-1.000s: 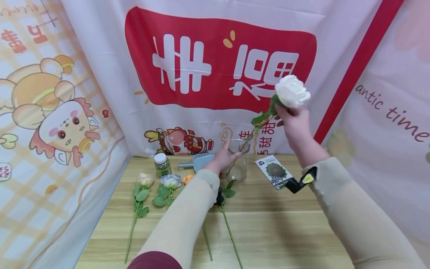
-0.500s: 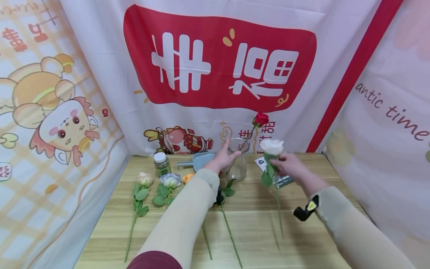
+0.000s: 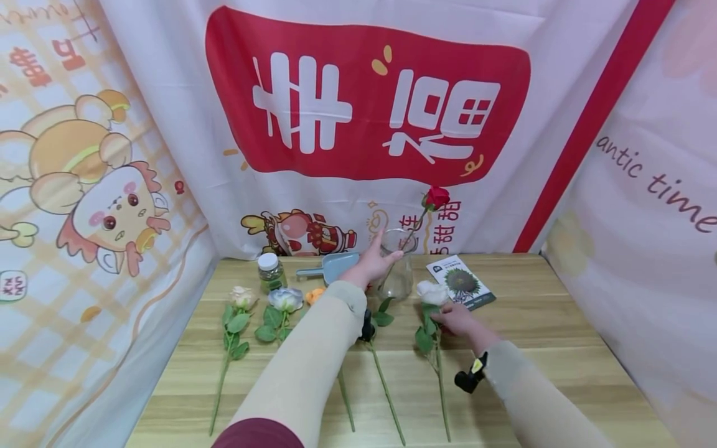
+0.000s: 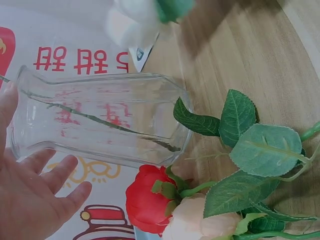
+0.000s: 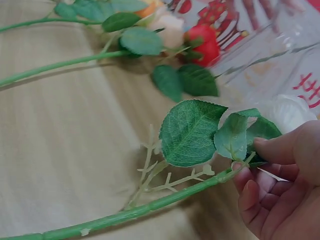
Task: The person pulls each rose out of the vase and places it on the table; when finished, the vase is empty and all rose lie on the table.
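Note:
My right hand (image 3: pixel 456 320) pinches a white rose (image 3: pixel 431 292) just below its bloom, at the leaves. Its long green stem (image 5: pixel 125 215) slants along the wooden table top. In the left wrist view the white bloom is blurred at the top. My left hand (image 3: pixel 370 264) is at the neck of a clear glass vase (image 4: pixel 105 120), thumb and spread, fairly straight fingers at the rim. One red rose (image 3: pixel 436 198) stands tilted in the vase, its stem (image 4: pixel 95 119) visible through the glass. The left forearm hides part of the flowers below it.
On the left lie a cream rose (image 3: pixel 243 297), a blue-white rose (image 3: pixel 285 300) and an orange rose (image 3: pixel 313 295). Another red rose (image 4: pixel 150 197) lies by the vase's base. Behind stand a white-lidded jar (image 3: pixel 271 274) and a blue-grey scoop (image 3: pixel 338 267). A sunflower-picture card (image 3: pixel 461 280) lies right.
My right hand has brought the white rose down from high beside the vase to the table, right of the vase. My left hand has stayed at the vase.

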### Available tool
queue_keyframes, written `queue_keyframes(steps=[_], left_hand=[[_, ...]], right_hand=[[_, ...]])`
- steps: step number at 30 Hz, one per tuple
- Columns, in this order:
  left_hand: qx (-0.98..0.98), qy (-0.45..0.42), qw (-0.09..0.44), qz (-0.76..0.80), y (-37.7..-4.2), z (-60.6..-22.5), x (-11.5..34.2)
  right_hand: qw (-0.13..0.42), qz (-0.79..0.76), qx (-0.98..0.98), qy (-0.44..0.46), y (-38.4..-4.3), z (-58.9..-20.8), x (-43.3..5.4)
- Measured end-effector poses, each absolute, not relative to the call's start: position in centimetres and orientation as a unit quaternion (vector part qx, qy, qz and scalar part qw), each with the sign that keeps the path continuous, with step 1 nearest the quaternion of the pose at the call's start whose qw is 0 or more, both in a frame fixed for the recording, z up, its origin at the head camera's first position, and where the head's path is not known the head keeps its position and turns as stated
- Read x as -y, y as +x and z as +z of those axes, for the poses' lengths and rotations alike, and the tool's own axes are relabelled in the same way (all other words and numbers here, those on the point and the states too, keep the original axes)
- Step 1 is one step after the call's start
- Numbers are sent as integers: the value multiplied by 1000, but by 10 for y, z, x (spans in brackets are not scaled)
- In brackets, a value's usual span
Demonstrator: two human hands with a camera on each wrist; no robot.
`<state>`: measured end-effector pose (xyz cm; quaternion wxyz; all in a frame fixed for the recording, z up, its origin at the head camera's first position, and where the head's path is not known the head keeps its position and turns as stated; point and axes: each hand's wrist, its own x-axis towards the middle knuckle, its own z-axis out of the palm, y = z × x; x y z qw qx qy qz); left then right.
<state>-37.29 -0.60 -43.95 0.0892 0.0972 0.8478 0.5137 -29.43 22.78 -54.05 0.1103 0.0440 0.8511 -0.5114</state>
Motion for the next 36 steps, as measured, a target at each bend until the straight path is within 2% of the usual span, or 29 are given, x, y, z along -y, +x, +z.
queue_keyframes(steps=[7, 13, 16, 22, 27, 33, 36], left_hand=[[-855, 83, 92, 503, -380, -448, 3], [-851, 91, 89, 509, -376, -445, 6], [-850, 92, 87, 511, -374, -443, 6], [-847, 89, 87, 516, -374, -444, 7], [-853, 77, 86, 509, -377, -448, 10], [-861, 72, 88, 496, -377, -448, 7], [-865, 74, 88, 489, -379, -448, 6]], right_hand=[[115, -539, -828, 103, -293, -563, -220], [95, -482, -860, 135, -296, -554, -224], [52, -445, -881, 151, -299, -540, -224], [-73, -441, -880, 159, -321, -507, -214], [-113, -502, -852, 99, -354, -470, -192], [-116, -560, -819, 52, -379, -433, -176], [-55, -593, -802, 56, -385, -423, -176]])
